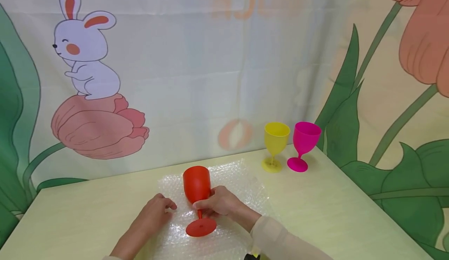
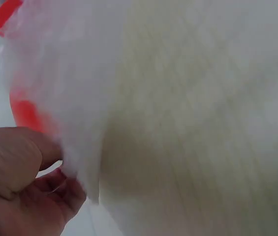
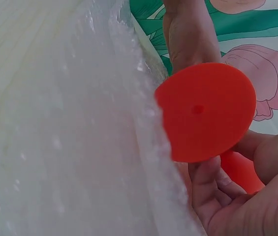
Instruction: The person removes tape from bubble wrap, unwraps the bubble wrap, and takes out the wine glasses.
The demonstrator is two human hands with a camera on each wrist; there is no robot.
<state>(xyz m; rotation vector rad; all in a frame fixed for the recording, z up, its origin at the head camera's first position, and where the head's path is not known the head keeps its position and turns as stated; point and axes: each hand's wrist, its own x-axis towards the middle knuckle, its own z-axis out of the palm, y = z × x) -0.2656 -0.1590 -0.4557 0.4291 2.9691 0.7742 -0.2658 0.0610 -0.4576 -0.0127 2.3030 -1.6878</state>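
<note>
Thumb and fingers of my right hand point(image 1: 219, 203) grip a red goblet point(image 1: 196, 184) around the stem, just under its bowl. In the head view the goblet leans slightly, with its round base toward me, over a sheet of bubble wrap point(image 1: 242, 180). Its base point(image 3: 207, 110) fills the middle of the right wrist view, partly covered by the wrap's edge. To the left of the goblet, my left hand point(image 1: 154, 212) hovers at the wrap's left side with loosely bent fingers. In the left wrist view that hand point(image 2: 23, 177) is beside the wrap, and no held thing shows between thumb and fingers.
A yellow goblet point(image 1: 276, 139) and a magenta goblet point(image 1: 306, 138) stand upright at the table's back right. A printed curtain point(image 1: 175, 76) with a rabbit and tulips hangs behind the pale table point(image 1: 315, 209). Something small and black point(image 1: 251, 257) pokes in at the bottom edge.
</note>
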